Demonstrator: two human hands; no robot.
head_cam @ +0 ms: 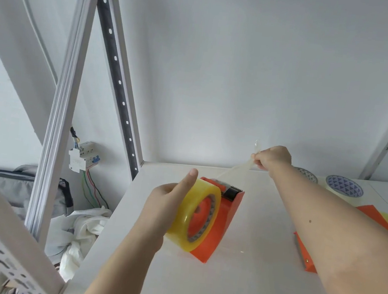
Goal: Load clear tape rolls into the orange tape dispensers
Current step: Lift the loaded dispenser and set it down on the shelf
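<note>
The tape roll (193,218) is being steadied in the orange dispenser (220,227) by the gripping left hand (167,207) while the right hand (271,157) is pinching its free end (237,168) to thread it.

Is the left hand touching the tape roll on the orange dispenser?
Touching. The head view shows the left hand gripping the tape roll, thumb lying across its outer surface.

The scene is seen through one wide-angle camera worn on the head, aimed forward and down over the white desk (255,290) towards the wall (222,76) behind; the desk is viewed from near.
</note>
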